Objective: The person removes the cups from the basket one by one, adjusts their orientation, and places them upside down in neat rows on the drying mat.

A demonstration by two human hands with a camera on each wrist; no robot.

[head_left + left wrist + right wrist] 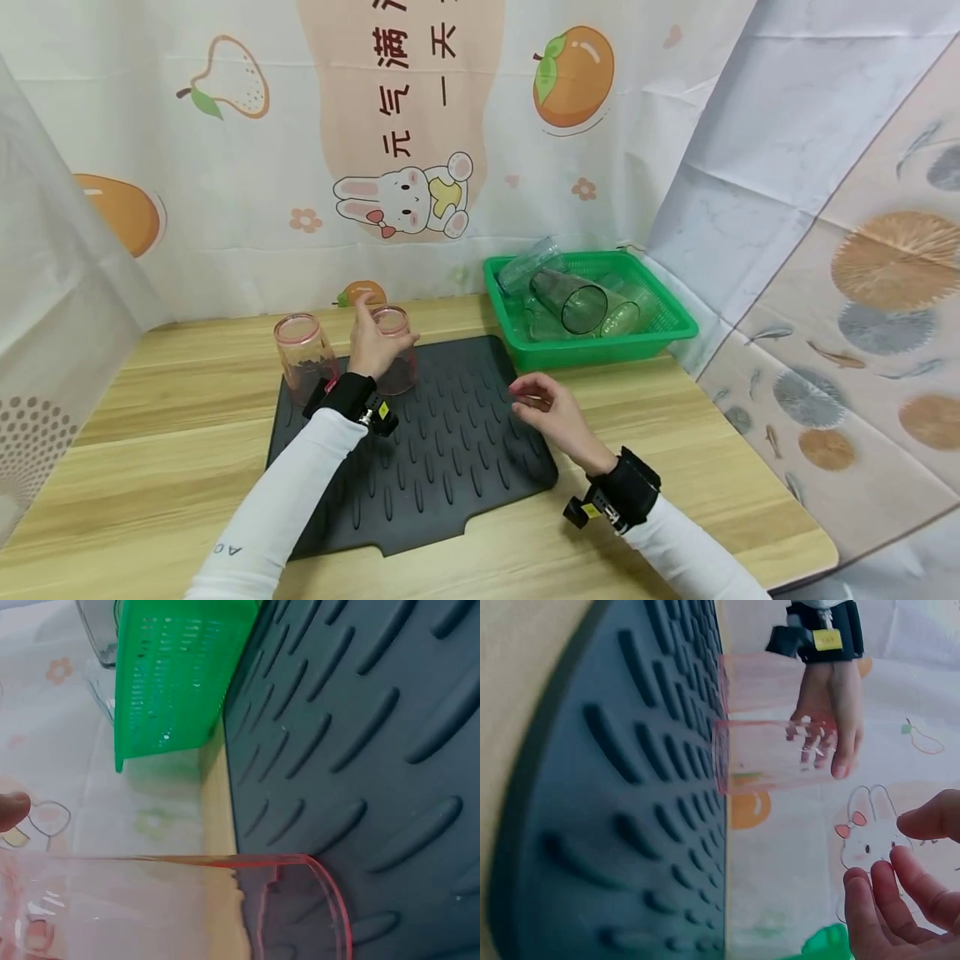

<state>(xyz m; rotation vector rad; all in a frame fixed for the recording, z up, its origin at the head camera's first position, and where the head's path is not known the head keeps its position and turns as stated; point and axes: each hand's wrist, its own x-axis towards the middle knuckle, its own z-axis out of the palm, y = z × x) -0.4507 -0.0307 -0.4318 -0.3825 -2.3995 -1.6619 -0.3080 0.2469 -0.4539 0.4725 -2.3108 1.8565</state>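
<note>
Head view | left hand (375,343), left of centre: fingers spread wide around pink glass (397,371), contact unclear | right hand (557,415), right of centre: fingers loosely bent, released.

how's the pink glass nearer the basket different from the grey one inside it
The pink glass stands on the mat; the grey glass lies tilted in the basket. The pink glass has a rosy tint, the grey glass a smoky one. The left hand is at the pink glass; no hand touches the grey glass. Both are see-through.
</note>
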